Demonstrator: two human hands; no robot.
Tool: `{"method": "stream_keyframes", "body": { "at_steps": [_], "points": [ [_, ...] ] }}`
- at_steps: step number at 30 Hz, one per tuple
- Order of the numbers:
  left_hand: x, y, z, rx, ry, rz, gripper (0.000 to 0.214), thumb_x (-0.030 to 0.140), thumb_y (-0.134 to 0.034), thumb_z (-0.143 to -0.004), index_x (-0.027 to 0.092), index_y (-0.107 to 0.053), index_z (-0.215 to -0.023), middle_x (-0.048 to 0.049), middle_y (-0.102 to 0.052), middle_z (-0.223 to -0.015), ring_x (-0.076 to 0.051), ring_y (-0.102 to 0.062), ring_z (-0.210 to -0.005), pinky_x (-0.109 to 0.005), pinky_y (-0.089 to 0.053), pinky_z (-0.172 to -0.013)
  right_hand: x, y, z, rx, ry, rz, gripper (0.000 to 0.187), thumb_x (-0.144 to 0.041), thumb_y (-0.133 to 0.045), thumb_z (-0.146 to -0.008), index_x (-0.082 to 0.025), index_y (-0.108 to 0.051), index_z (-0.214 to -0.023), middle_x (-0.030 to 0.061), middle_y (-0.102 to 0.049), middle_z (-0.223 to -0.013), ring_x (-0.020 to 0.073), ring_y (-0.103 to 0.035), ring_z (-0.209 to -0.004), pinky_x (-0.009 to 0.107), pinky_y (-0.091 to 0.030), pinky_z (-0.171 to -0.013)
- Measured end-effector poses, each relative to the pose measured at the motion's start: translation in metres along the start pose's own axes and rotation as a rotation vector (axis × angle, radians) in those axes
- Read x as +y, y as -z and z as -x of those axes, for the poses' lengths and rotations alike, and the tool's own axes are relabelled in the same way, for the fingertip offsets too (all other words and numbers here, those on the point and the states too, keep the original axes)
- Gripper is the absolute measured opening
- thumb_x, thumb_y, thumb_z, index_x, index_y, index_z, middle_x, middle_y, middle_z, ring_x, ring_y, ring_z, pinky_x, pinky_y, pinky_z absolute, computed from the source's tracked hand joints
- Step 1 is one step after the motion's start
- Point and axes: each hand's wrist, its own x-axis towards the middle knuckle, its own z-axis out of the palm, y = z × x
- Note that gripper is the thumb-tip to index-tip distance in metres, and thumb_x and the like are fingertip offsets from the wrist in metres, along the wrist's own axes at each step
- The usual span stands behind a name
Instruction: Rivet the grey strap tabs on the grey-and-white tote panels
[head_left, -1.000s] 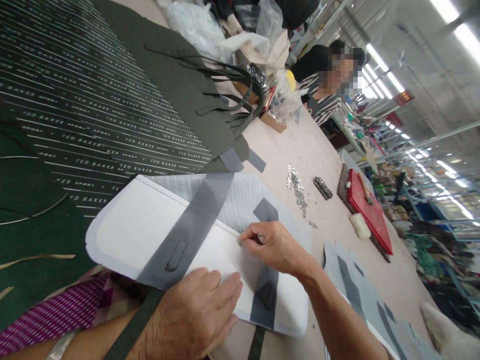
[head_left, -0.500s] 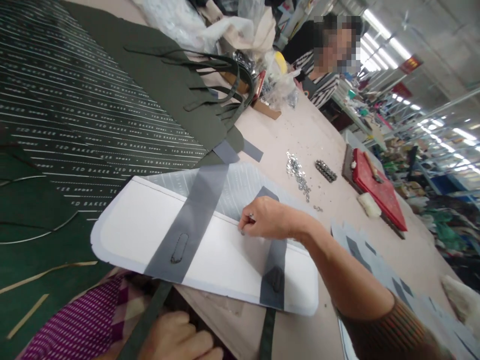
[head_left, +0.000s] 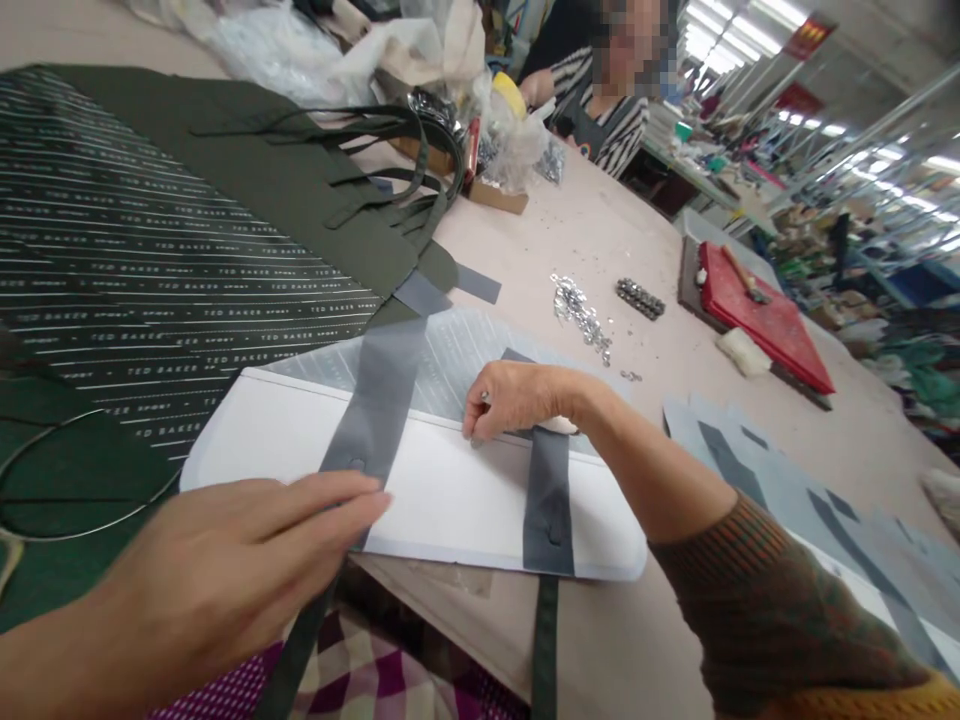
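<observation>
A white bag panel (head_left: 457, 490) with a rounded lower edge lies before me, crossed by a left grey strip (head_left: 382, 385) and a right grey strip (head_left: 551, 490). My left hand (head_left: 255, 545) rests across the lower part of the left strip, fingers stretched out and partly covering its slot. Curled over the panel's stitched upper line is my right hand (head_left: 517, 400), closed, with a small shiny metal piece (head_left: 485, 397) showing between its fingers. Dark green straps (head_left: 546, 640) hang from below the panel toward my lap.
Dark printed fabric pieces (head_left: 187, 260) spread at the left. Loose metal bits (head_left: 581, 315) and a dark studded block (head_left: 640, 298) lie beyond my right hand. A red slab (head_left: 765, 320) carries a hammer (head_left: 744, 275). A person (head_left: 600, 100) is across the table.
My left hand has come up from below the panel onto the left strip. My right hand stays closed over the stitched line. The view has shifted slightly.
</observation>
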Motion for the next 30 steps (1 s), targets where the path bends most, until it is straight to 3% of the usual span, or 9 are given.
{"method": "stream_keyframes", "body": {
  "at_steps": [3, 6, 13, 17, 21, 24, 26, 28, 30],
  "points": [
    [0.001, -0.026, -0.046, -0.126, -0.187, -0.148, 0.038, 0.012, -0.044, -0.094, 0.017, -0.057, -0.129, -0.0061, -0.063, -0.131, -0.014, -0.063, -0.070, -0.031, -0.050, -0.059, -0.001, -0.001, 0.001, -0.001, -0.007, -0.020, 0.022, -0.014, -0.065, -0.068, -0.016, -0.079, -0.084, -0.0002, -0.070, -0.069, 0.0109, -0.056, -0.062, 0.021, -0.041, -0.054],
    [0.002, -0.047, -0.072, -0.192, -0.230, -0.195, 0.038, 0.010, -0.044, -0.092, 0.013, -0.056, -0.128, -0.0097, -0.064, -0.126, -0.015, -0.061, -0.065, -0.032, -0.049, -0.055, -0.001, -0.003, 0.003, 0.030, 0.012, -0.027, 0.021, -0.012, -0.065, -0.068, -0.016, -0.078, -0.085, -0.0008, -0.071, -0.072, 0.0111, -0.059, -0.066, 0.020, -0.041, -0.056],
    [0.000, -0.057, -0.070, -0.184, -0.154, -0.154, 0.035, 0.014, -0.041, -0.097, 0.011, -0.054, -0.129, -0.0109, -0.060, -0.129, -0.018, -0.065, -0.091, -0.032, -0.053, -0.067, 0.002, -0.012, 0.009, 0.124, 0.002, -0.037, 0.018, -0.013, -0.067, -0.072, -0.017, -0.075, -0.088, -0.0006, -0.071, -0.076, 0.0116, -0.060, -0.069, 0.021, -0.041, -0.059],
    [0.001, -0.056, -0.072, -0.183, -0.104, -0.130, 0.035, 0.015, -0.038, -0.099, 0.012, -0.055, -0.129, -0.0103, -0.061, -0.130, -0.018, -0.066, -0.087, -0.033, -0.053, -0.068, 0.008, -0.021, 0.017, 0.266, -0.001, 0.014, 0.016, -0.018, -0.070, -0.076, -0.016, -0.074, -0.091, 0.0015, -0.071, -0.080, 0.0125, -0.059, -0.071, 0.023, -0.039, -0.063],
    [0.002, -0.056, -0.073, -0.191, -0.117, -0.147, 0.032, 0.016, -0.038, -0.099, 0.012, -0.060, -0.123, -0.0107, -0.057, -0.138, -0.016, -0.065, -0.085, -0.031, -0.053, -0.070, 0.018, -0.035, 0.030, 0.371, 0.024, -0.040, 0.017, -0.021, -0.057, -0.089, -0.017, -0.073, -0.095, 0.0008, -0.070, -0.078, 0.0121, -0.057, -0.068, 0.024, -0.038, -0.065],
    [0.003, -0.055, -0.074, -0.189, -0.118, -0.178, 0.033, 0.016, -0.040, -0.098, 0.012, -0.059, -0.125, -0.0105, -0.056, -0.140, -0.015, -0.066, -0.081, -0.031, -0.053, -0.067, 0.023, -0.043, 0.046, 0.522, -0.008, -0.001, 0.023, -0.023, -0.048, -0.096, -0.017, -0.069, -0.103, 0.0039, -0.071, -0.084, 0.0141, -0.059, -0.072, 0.027, -0.039, -0.068],
    [0.003, -0.054, -0.074, -0.196, -0.105, -0.173, 0.035, 0.018, -0.041, -0.098, 0.012, -0.057, -0.129, -0.0100, -0.055, -0.141, -0.016, -0.066, -0.083, -0.031, -0.053, -0.066, 0.022, -0.046, 0.059, 0.688, -0.041, -0.045, 0.022, -0.027, -0.047, -0.098, -0.018, -0.066, -0.105, 0.0037, -0.069, -0.082, 0.0148, -0.060, -0.071, 0.028, -0.040, -0.067],
    [0.003, -0.054, -0.074, -0.218, -0.085, -0.153, 0.037, 0.018, -0.042, -0.098, 0.014, -0.054, -0.132, -0.0089, -0.054, -0.143, -0.016, -0.067, -0.086, -0.031, -0.053, -0.066, 0.017, -0.048, 0.074, 0.946, -0.001, -0.243, 0.019, -0.031, -0.049, -0.098, -0.021, -0.064, -0.101, 0.0008, -0.065, -0.076, 0.0143, -0.059, -0.069, 0.028, -0.043, -0.066],
    [0.004, -0.054, -0.074, -0.244, -0.064, -0.144, 0.038, 0.017, -0.043, -0.097, 0.015, -0.053, -0.133, -0.0072, -0.052, -0.145, -0.017, -0.067, -0.087, -0.032, -0.053, -0.066, 0.009, -0.052, 0.084, 1.235, 0.146, -0.553, 0.014, -0.033, -0.052, -0.096, -0.023, -0.062, -0.095, -0.0022, -0.059, -0.070, 0.0136, -0.058, -0.066, 0.029, -0.047, -0.066]
  ]
}}
